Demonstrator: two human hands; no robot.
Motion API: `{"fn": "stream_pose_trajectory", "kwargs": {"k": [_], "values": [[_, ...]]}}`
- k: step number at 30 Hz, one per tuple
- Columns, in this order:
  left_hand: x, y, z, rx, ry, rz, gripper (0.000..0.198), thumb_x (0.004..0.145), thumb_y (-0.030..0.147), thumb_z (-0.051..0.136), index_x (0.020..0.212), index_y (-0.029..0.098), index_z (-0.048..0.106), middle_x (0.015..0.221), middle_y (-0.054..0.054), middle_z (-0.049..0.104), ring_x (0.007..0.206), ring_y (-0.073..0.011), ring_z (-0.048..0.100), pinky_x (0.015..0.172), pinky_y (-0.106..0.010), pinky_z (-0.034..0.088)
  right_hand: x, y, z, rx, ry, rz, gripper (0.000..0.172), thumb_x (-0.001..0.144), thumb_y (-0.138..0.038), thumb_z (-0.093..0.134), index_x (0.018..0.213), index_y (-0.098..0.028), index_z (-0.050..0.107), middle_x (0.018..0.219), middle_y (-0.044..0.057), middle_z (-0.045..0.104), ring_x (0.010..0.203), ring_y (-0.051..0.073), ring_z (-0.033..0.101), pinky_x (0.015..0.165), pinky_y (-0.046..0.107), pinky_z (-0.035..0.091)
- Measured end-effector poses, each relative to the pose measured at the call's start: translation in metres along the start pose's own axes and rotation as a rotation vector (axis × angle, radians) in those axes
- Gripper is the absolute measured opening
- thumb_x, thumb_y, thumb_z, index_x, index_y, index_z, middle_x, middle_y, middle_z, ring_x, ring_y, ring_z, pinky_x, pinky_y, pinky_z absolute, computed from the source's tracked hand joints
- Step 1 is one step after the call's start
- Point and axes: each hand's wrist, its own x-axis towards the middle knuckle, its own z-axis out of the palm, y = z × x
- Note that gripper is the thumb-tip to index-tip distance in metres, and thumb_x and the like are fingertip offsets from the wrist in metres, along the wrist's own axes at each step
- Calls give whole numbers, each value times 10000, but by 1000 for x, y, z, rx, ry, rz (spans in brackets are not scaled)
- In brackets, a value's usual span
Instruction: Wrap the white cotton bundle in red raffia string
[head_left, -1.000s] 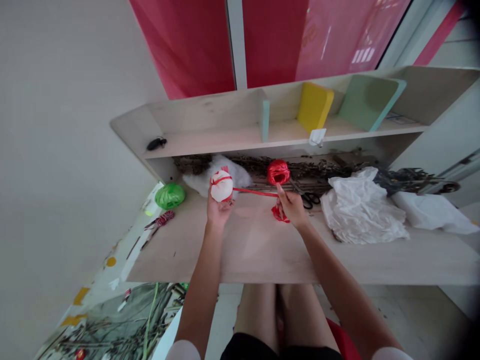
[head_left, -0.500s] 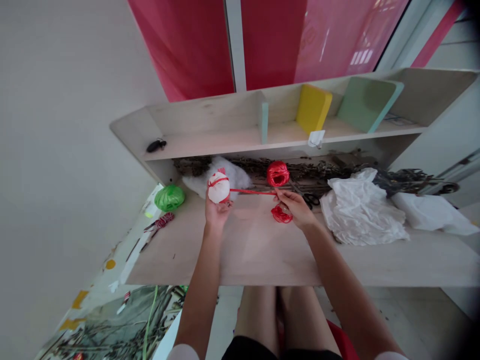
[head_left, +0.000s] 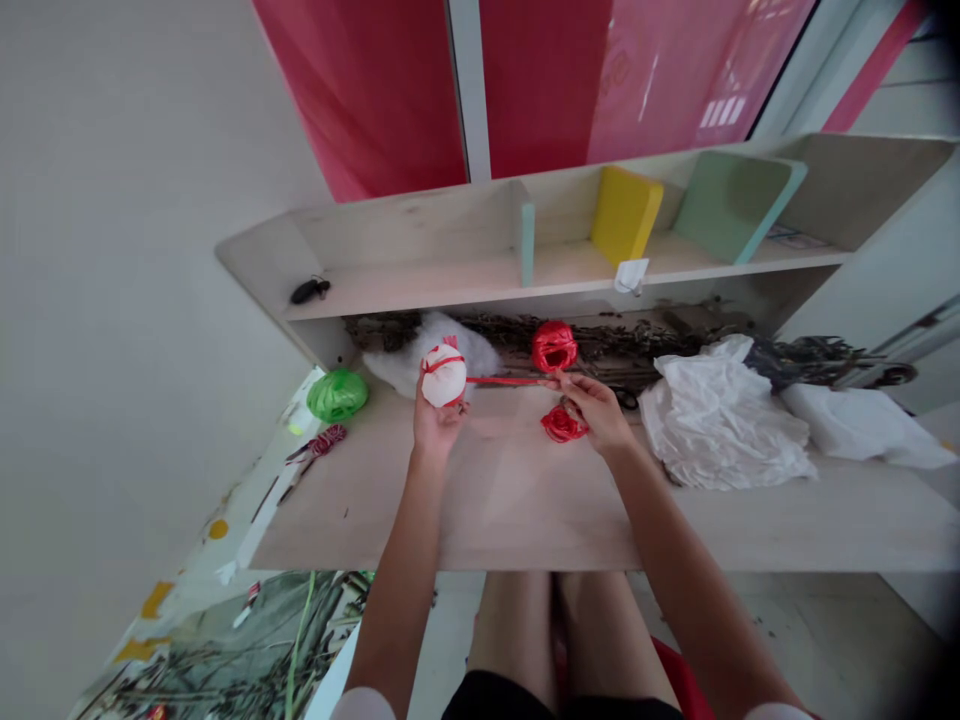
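My left hand is closed around a white ball that has red ribbon wrapped over it. From the ball a red ribbon runs taut to the right, above the desk. My right hand pinches the ribbon's other end between thumb and fingers. A loose red bundle of the same ribbon hangs at or just under the right hand; whether the palm also grips it I cannot tell. Behind, a red ribbon roll with a hollow middle sits near dried stalks.
White fluffy stuffing lies behind the ball. A green ribbon ball and a red-and-white cord bundle are at left. Crumpled white cloth and black scissor handles are at right. Dried stalks line the back below the shelf.
The ball and my left hand have shifted slightly right. The ribbon span between the hands is a little shorter, and my right hand has barely moved.
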Motion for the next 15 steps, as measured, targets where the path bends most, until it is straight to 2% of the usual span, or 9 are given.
{"fn": "stream_pose_trajectory", "kwargs": {"k": [3, 6, 10, 15], "values": [[-1, 0, 0, 7, -4, 3, 248, 837, 426, 579, 979, 239, 657, 859, -24, 691, 613, -126, 589, 484, -237, 402, 0, 4, 2, -59, 52, -43, 539, 551, -642, 761, 803, -189, 611, 726, 29, 713, 346, 32, 339, 333, 213, 259], [-2, 0, 1, 6, -13, -6, 255, 843, 427, 568, 1008, 251, 651, 884, -27, 695, 636, -129, 602, 486, -232, 400, 2, 5, 1, -55, 60, -61, 519, 599, -666, 715, 794, -205, 575, 718, 26, 709, 339, 41, 348, 329, 208, 232], [-3, 1, 2, -25, 5, -36, 249, 873, 421, 523, 992, 243, 650, 834, -28, 693, 635, -137, 609, 490, -235, 398, 4, 1, -5, 100, -28, 20, 410, 618, -558, 747, 776, -229, 561, 829, 27, 734, 374, 41, 342, 328, 185, 186], [-3, 1, 2, -30, 9, -44, 237, 863, 432, 544, 947, 241, 654, 850, -30, 697, 651, -133, 620, 496, -229, 389, 2, -2, -5, 126, -34, 15, 302, 652, -434, 748, 858, -239, 643, 1052, 36, 731, 473, 60, 496, 345, 187, 294]]}}
